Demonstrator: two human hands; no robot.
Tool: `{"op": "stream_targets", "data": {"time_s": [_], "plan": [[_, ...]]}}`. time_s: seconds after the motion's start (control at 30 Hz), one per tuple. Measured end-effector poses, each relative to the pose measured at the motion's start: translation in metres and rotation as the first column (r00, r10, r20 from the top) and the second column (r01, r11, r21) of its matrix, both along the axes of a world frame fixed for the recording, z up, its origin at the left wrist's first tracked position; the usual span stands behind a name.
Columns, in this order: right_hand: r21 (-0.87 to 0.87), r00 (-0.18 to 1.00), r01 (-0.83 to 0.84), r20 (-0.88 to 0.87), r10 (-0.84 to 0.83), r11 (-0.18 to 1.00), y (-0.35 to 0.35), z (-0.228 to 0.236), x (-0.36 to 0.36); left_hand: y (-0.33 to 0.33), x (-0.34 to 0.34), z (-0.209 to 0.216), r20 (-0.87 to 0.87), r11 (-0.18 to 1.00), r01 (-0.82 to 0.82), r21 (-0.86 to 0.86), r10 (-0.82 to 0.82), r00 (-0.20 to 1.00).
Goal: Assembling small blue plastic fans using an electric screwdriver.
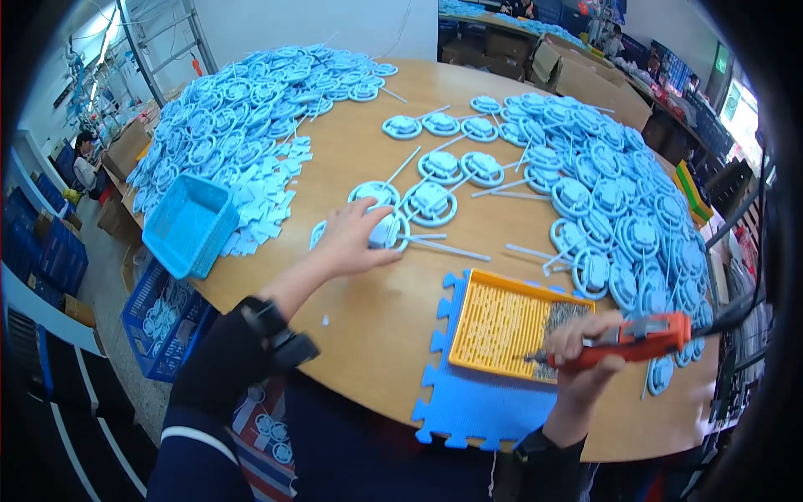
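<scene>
A light blue round part [386, 233] lies on the bench [368, 322] under the left hand [350, 240], whose fingers are spread apart; whether they grip it cannot be told. The right hand [583, 375] is clamped around a red power screwdriver [657, 332], its tip over the yellow tray [493, 322] on a blue foam mat [485, 410], near a heap of similar parts [640, 237].

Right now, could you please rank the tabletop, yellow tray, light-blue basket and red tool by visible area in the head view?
Tabletop
Yellow tray
Light-blue basket
Red tool, partly covered by the right hand
</scene>
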State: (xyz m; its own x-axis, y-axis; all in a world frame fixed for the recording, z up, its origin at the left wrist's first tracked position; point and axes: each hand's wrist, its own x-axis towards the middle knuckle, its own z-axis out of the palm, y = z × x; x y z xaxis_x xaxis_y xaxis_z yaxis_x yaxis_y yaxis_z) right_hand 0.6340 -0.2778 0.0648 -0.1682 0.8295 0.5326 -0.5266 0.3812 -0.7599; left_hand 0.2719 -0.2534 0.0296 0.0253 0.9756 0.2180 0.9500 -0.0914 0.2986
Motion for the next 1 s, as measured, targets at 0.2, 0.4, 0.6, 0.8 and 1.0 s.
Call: {"op": "stream_targets", "data": {"time_s": [0.2, 0.4, 0.6, 0.8, 1.0], "plan": [[0.04, 0.986, 0.167, -0.031, -0.165, 0.985, 0.01, -0.005, 0.017, 0.166, 0.027, -0.012, -0.027, 0.916, -0.252, -0.311, 0.256, 0.966], [0.032, 0.986, -0.013, -0.168, 0.018, 0.999, 0.013, -0.002, 0.015, 0.205, 0.062, -0.057, -0.028, 0.949, -0.154, -0.275, 0.152, 0.988], [0.061, 0.982, 0.032, -0.187, -0.02, 0.998, 0.018, -0.007, 0.034, 0.249, 0.067, -0.025, 0.105, 0.95, 0.146, -0.275, -0.121, 0.987], [0.046, 0.997, -0.023, -0.076, 0.026, 0.999, 0.032, 0.004, 0.054, 0.389, -0.008, -0.022, -0.267, 0.988, -0.151, -0.013, 0.142, 0.953], [0.008, 0.99, 0.094, -0.109, -0.093, 0.996, 0.033, -0.001, 0.045, 0.417, 0.032, -0.041, -0.103, 0.894, -0.348, -0.282, 0.332, 0.938]]}}
